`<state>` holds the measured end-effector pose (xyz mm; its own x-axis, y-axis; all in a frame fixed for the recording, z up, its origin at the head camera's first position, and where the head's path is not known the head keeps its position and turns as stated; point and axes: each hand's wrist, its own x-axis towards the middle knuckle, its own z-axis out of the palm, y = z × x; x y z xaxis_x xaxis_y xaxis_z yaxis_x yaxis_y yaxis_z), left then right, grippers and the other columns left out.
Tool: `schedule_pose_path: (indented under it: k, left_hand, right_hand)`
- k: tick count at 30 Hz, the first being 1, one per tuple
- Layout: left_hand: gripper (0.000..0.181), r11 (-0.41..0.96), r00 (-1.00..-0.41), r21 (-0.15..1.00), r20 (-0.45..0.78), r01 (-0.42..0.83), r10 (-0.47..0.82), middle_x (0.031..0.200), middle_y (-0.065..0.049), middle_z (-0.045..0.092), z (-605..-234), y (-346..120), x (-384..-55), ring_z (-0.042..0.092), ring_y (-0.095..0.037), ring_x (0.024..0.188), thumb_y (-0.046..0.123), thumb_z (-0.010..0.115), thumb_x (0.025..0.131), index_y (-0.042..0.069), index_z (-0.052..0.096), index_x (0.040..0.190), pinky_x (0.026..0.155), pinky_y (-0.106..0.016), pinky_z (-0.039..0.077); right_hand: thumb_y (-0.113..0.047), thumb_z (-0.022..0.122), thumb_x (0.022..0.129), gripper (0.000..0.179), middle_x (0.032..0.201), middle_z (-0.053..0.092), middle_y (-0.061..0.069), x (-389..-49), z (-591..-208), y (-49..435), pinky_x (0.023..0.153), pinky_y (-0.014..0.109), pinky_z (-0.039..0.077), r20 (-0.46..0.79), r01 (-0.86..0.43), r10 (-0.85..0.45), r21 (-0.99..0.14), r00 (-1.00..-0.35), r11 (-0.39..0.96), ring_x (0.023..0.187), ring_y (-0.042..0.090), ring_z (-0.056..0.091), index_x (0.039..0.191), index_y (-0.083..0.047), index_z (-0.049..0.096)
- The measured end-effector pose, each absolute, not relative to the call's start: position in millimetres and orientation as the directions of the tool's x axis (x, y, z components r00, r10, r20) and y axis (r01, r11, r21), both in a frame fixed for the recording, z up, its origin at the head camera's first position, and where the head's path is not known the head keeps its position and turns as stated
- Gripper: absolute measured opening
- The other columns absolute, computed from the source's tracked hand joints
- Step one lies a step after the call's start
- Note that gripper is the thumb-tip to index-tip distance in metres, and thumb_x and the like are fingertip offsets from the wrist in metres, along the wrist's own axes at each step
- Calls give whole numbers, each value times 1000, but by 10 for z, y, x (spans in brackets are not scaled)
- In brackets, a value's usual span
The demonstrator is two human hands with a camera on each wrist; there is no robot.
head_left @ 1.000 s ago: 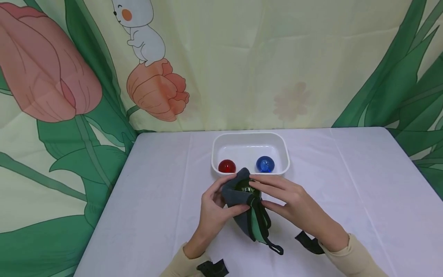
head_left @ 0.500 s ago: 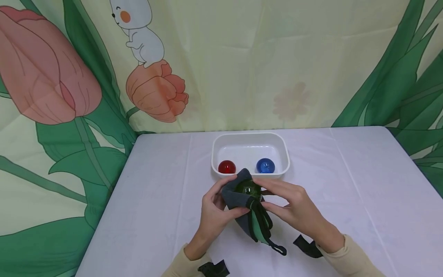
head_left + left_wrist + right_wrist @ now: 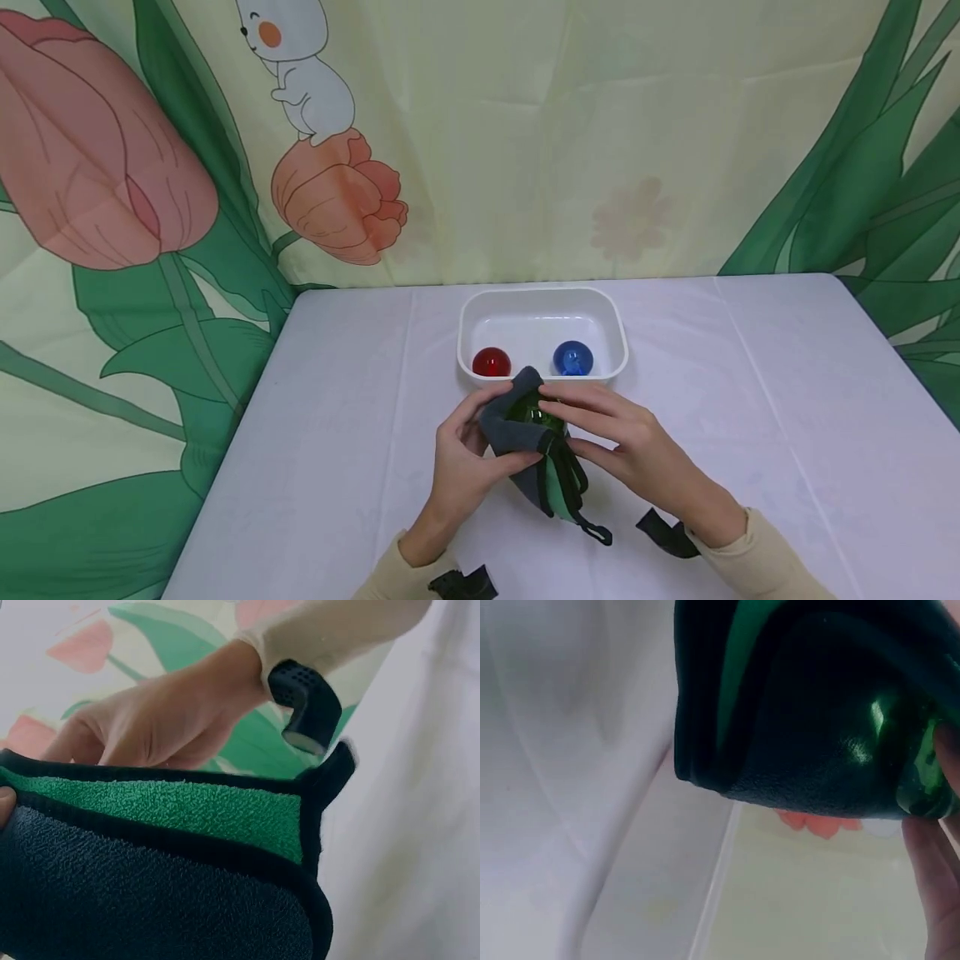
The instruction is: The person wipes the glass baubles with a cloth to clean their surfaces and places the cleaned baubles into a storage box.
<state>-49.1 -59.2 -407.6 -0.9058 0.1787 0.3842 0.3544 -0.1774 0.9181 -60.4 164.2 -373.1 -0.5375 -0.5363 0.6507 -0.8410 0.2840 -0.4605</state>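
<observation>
In the head view my left hand [image 3: 461, 467] grips a folded cloth [image 3: 517, 437], its thumb on the near side. The cloth is dark grey-blue with a green inner side, black edging and a hanging loop. A green glass ball [image 3: 527, 410] sits in the fold, partly covered by cloth and fingers. My right hand [image 3: 637, 437] holds the ball from the right, fingers on top and thumb lower down. The right wrist view shows the shiny ball [image 3: 926, 780] at the cloth's edge with fingers [image 3: 930, 862] against it. In the left wrist view the cloth [image 3: 150, 877] hangs in front of the right hand [image 3: 172, 720].
A white tray [image 3: 540, 293] stands just beyond the hands. Inside it lie a red glass ball [image 3: 491, 362] at the left and a blue glass ball [image 3: 573, 358] at the right. A white cloth covers the table [image 3: 337, 417]. Behind hangs a printed curtain [image 3: 510, 167].
The right fingers shift over the green ball, lifting a little and then closing over its top again, and the ball's highlights change. The cloth's hanging loop swings slightly. The left hand keeps its grip.
</observation>
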Motion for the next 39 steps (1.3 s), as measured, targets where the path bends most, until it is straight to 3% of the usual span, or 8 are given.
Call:
schedule_pose_path:
  k: [6,9,16,23,25,29,32,39]
  left_hand:
    - [70,-176,-869,890,450,420,206,129,-25,60,-4108,-623,-490,64,-19,115,-14,80,71,-2,53,134,100,-34,52]
    - [69,-188,-852,874,481,448,208,128,-26,60,-4129,-635,-495,64,-19,114,-14,80,71,-4,52,134,100,-34,51]
    - [63,-218,-871,880,460,422,173,125,-28,62,-4144,-627,-509,66,-19,112,-5,81,76,-4,53,133,98,-35,53]
    - [63,-223,-864,871,476,437,166,126,-29,61,-4146,-638,-523,65,-20,113,-1,81,77,-4,52,134,98,-35,53]
    - [63,-223,-865,874,471,432,170,127,-28,60,-4146,-644,-521,64,-20,114,1,81,78,-3,52,134,99,-35,52]
    - [63,-227,-871,880,459,418,175,130,-27,59,-4145,-654,-509,63,-21,116,3,81,80,-3,51,135,100,-35,51]
    - [63,-228,-876,885,447,405,178,132,-26,58,-4150,-653,-503,62,-20,116,4,81,80,-2,52,135,101,-35,51]
    - [62,-229,-874,881,455,414,171,130,-25,60,-4170,-652,-514,63,-21,115,-4,79,78,-3,52,134,100,-36,51]
  right_hand:
    - [-12,77,85,50,134,63,8,-567,-3788,1622,91,24,54,454,-582,-436,-782,-777,223,122,10,61,133,-9,63]
    - [0,80,79,57,135,63,7,-562,-3803,1612,88,28,57,368,-480,-411,-851,-834,213,119,8,62,133,-11,62]
    - [7,81,75,67,138,59,5,-569,-3787,1603,93,24,53,444,-597,-459,-756,-770,269,126,10,57,136,-12,60]
    - [-30,60,97,40,137,58,11,-585,-3812,1570,98,18,48,621,-788,-504,-568,-600,239,131,18,52,130,-8,65]
    - [-36,57,97,43,136,59,11,-580,-3831,1560,97,17,48,618,-776,-487,-578,-618,251,131,17,53,130,-9,65]
    - [-10,75,87,46,135,61,11,-564,-3855,1542,91,21,53,545,-679,-439,-690,-714,249,125,13,57,132,-8,64]
    - [11,78,76,61,131,63,14,-558,-3857,1532,84,26,58,489,-592,-398,-782,-777,194,117,9,62,132,-4,62]
    - [7,79,77,61,131,64,12,-558,-3819,1558,82,31,59,442,-560,-411,-796,-797,231,113,10,64,134,-6,61]
